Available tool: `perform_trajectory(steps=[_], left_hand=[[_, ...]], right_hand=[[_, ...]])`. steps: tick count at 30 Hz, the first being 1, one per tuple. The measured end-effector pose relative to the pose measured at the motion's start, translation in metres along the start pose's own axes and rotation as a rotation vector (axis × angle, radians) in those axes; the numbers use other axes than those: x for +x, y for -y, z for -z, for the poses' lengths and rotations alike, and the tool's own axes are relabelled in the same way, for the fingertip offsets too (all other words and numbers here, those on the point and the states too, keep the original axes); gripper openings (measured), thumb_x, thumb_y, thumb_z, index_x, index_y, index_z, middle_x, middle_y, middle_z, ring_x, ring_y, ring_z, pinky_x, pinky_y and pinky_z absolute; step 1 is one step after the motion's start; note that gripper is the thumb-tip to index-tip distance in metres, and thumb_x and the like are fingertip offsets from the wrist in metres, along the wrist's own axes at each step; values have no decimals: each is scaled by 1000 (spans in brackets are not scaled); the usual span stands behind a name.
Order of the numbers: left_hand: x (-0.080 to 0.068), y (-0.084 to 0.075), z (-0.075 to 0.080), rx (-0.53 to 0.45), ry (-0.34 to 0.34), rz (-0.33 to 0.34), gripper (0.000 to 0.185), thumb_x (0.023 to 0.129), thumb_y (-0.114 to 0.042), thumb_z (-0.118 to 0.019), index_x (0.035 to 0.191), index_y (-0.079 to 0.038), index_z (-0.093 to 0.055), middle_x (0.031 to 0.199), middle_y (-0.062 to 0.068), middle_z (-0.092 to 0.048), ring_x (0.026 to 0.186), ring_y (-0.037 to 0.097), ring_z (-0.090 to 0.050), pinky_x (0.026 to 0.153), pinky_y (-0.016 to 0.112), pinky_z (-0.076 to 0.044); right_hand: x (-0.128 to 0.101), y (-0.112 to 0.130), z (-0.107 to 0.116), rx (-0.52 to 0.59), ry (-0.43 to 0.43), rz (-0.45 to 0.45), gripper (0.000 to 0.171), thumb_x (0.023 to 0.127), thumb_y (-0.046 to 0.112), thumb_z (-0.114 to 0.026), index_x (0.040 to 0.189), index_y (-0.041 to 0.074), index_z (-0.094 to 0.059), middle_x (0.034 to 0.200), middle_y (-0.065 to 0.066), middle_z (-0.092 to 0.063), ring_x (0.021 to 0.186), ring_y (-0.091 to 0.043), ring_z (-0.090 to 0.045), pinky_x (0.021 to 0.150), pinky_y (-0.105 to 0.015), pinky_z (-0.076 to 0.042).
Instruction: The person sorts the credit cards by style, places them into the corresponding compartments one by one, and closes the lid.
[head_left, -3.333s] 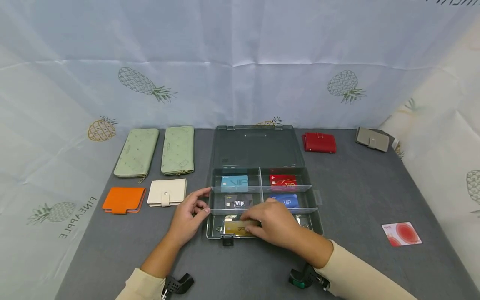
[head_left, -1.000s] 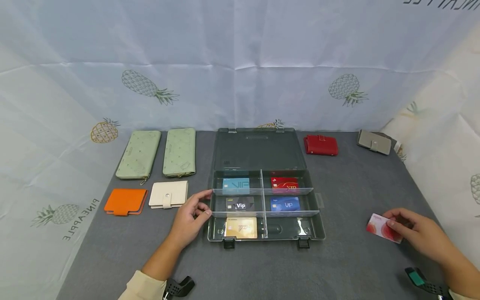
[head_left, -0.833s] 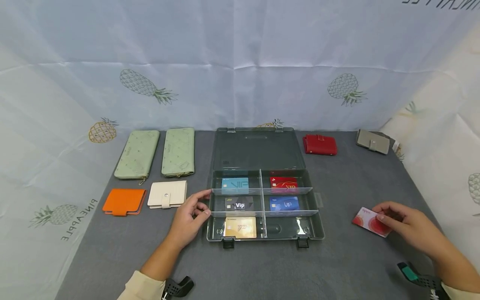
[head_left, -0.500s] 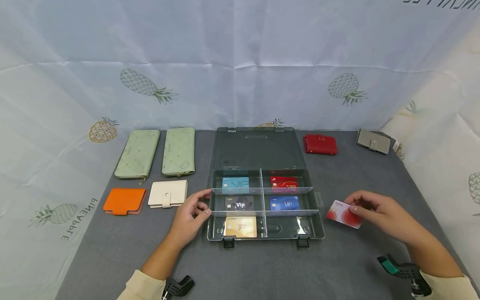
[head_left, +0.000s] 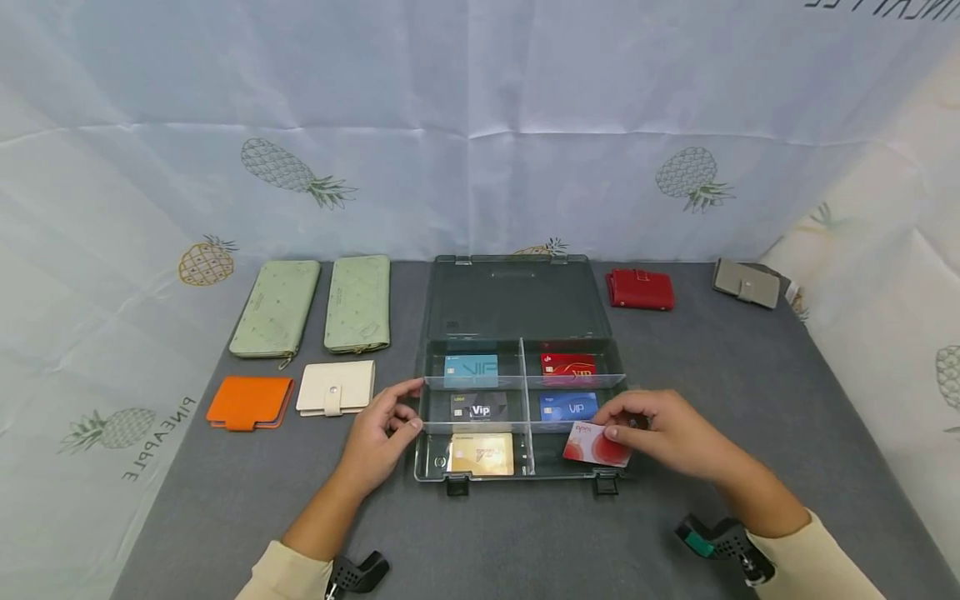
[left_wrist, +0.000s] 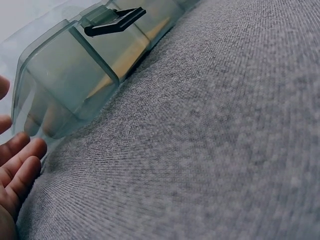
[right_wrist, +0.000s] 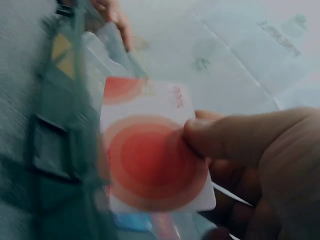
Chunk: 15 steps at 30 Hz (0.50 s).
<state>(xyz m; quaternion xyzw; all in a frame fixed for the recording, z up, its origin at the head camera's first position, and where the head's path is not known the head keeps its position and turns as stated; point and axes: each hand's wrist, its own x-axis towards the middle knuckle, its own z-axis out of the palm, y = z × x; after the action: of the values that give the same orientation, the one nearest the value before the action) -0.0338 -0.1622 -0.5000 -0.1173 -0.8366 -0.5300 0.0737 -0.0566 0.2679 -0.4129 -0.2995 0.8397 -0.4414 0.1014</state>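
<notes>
The grey table [head_left: 712,367] carries my clear organizer box [head_left: 624,398], lid flat open behind it, with six compartments. Two green wallets [head_left: 315,307], an orange one [head_left: 249,401] and a cream one [head_left: 335,387] lie to its left; a red wallet [head_left: 640,289] and a grey wallet [head_left: 746,282] lie well apart to its right. My left hand [head_left: 378,442] rests against the box's left wall, fingers relaxed, gripping nothing. My right hand [head_left: 667,433] pinches the red-and-white card [head_left: 595,444] between thumb and fingers, holding it over the near right compartment, beside the gold card [head_left: 482,455].
</notes>
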Motion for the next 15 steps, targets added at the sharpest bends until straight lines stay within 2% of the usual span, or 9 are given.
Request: perform_trajectory(steps=[4,8,11,15], left_hand=[[0,0,0,-8,-3,-9,57,91,2,-70,147,-11,-63,129,11,-68,89,13,-67,72,27,-56],[-1,0,0,-14,-16,-27,56,92,2,-70,146,-9,-63,128,12,-69,88,13,-67,72,27,-55],[-1,0,0,-10,-17,-27,55,92,0,-70,146,-9,-63,128,12,-69,88,13,-67,72,27,-55],[-1,0,0,1,-8,-6,56,92,0,-71,147,-11,-63,128,11,-68,89,13,-67,73,27,-55]], right_hand=[[3,2,-11,-77,5,-11,20,96,7,-79,108,22,-82,100,12,-76,83,-7,-65,70,-29,-57],[3,4,-20,-209,19,-2,22,94,9,-82,107,27,-83,106,16,-77,92,-3,-67,80,-33,-58],[4,5,-29,-320,-5,37,25,91,9,-84,104,30,-84,105,19,-77,93,0,-69,84,-39,-54],[3,6,-38,-424,-65,87,24,86,9,-88,100,28,-85,101,19,-77,90,2,-70,82,-41,-47]])
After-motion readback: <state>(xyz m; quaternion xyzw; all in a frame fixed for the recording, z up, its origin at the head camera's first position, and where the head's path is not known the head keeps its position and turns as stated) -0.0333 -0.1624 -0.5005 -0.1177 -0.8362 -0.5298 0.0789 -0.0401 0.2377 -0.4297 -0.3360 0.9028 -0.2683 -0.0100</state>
